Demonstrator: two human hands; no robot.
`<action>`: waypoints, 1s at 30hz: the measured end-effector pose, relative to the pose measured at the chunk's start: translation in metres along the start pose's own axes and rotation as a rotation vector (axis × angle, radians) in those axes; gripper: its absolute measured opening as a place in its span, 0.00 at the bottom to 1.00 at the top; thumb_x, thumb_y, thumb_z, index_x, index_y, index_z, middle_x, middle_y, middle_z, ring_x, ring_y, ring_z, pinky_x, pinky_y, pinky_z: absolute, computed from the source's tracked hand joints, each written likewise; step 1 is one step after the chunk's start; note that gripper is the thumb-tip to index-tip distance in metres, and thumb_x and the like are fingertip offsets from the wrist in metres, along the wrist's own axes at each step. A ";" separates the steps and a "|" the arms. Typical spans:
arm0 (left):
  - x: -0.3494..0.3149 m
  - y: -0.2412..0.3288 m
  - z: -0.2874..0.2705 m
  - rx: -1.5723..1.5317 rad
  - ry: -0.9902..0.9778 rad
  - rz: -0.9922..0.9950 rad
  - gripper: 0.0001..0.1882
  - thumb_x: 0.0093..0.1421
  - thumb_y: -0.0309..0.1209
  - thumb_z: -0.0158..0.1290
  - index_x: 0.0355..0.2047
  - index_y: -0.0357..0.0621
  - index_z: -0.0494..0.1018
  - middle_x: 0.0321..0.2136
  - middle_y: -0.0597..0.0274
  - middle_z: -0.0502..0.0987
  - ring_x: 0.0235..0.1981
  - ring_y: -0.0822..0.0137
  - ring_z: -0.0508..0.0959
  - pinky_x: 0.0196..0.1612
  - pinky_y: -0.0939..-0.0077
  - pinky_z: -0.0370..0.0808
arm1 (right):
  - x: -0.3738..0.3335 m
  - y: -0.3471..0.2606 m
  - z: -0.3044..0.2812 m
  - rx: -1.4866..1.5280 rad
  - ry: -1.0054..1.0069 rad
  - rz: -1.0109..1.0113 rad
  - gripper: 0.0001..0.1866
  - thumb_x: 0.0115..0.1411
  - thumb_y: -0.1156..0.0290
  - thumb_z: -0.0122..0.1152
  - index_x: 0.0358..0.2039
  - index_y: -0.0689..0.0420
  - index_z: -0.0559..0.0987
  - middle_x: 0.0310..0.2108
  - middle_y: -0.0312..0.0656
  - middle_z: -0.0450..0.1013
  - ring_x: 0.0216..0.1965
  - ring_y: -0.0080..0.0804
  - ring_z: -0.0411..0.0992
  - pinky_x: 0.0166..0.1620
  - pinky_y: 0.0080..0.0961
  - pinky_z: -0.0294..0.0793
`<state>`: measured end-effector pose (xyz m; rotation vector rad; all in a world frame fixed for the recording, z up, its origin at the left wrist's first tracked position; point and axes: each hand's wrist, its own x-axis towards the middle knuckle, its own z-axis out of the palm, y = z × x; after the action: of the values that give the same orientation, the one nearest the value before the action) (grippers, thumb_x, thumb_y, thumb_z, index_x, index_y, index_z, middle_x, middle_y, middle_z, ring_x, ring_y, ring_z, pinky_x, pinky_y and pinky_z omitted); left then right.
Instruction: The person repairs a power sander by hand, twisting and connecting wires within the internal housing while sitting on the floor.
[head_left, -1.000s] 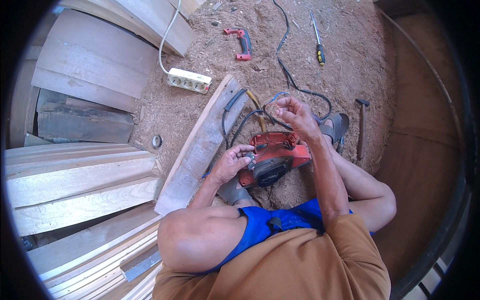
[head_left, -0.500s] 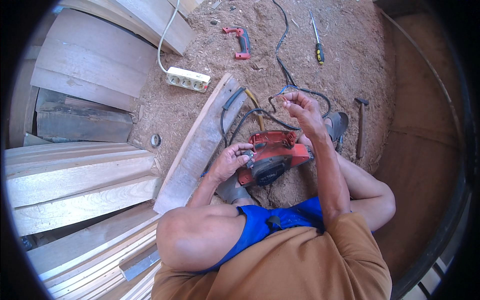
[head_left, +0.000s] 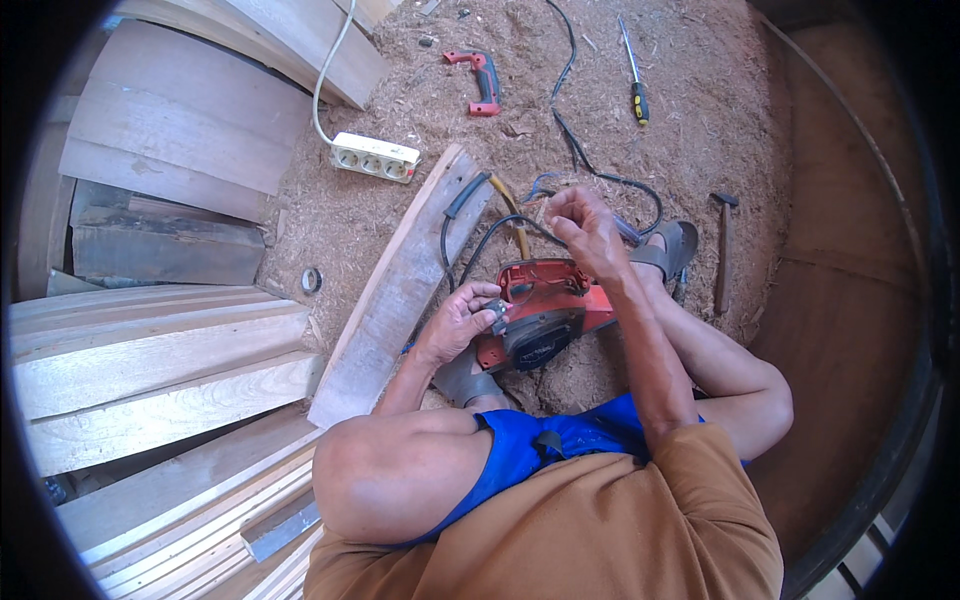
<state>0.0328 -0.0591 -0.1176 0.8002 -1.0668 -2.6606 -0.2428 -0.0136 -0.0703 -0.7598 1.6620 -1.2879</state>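
Note:
A red and black power tool [head_left: 545, 335], which looks like an electric planer with its handle housing opened, rests between my feet. At its left end, my left hand [head_left: 457, 322] pinches a small dark part [head_left: 497, 313] that resembles a switch. My right hand [head_left: 588, 232] hovers above the tool's far side with its fingers curled together; whatever they hold, if anything, is hidden. Beside that hand, the end of the black cable [head_left: 632, 184] shows a bit of blue wire [head_left: 543, 182]. The detached red and black handle cover [head_left: 486, 84] lies farther off.
Sawdust covers the ground. A board [head_left: 400, 285] lies left of the tool, near a white power strip [head_left: 375, 158] and a tape roll [head_left: 311, 280]. Stacked planks [head_left: 165, 365] fill the left. A screwdriver [head_left: 638, 95] and a hammer [head_left: 723, 255] lie right, before a brown panel [head_left: 850, 300].
My right hand has shifted slightly left and toward me, and the wire ends that showed at its fingertips no longer show there. My left hand stays with the small dark part.

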 end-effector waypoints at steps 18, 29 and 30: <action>-0.003 -0.007 -0.006 -0.028 -0.028 -0.018 0.22 0.65 0.29 0.59 0.57 0.41 0.65 0.47 0.56 0.78 0.47 0.66 0.80 0.52 0.70 0.78 | -0.015 0.003 -0.007 -0.763 -0.217 -0.052 0.13 0.60 0.69 0.53 0.36 0.64 0.81 0.32 0.56 0.77 0.37 0.56 0.76 0.42 0.47 0.74; -0.006 -0.003 -0.006 -0.003 -0.034 0.000 0.21 0.67 0.30 0.57 0.56 0.41 0.65 0.47 0.55 0.78 0.48 0.65 0.80 0.53 0.69 0.78 | -0.015 0.021 -0.009 -0.842 -0.364 -0.064 0.14 0.65 0.66 0.52 0.37 0.64 0.80 0.30 0.59 0.76 0.35 0.58 0.76 0.40 0.48 0.73; -0.005 -0.003 -0.005 0.005 -0.044 0.006 0.20 0.67 0.30 0.56 0.56 0.40 0.65 0.48 0.55 0.77 0.48 0.65 0.80 0.54 0.69 0.78 | -0.015 0.021 -0.009 -0.873 -0.370 -0.037 0.14 0.64 0.66 0.52 0.37 0.63 0.80 0.31 0.58 0.76 0.36 0.57 0.76 0.42 0.48 0.73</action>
<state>0.0405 -0.0580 -0.1210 0.7416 -1.0848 -2.6828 -0.2439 0.0088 -0.0858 -1.4365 1.8693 -0.3421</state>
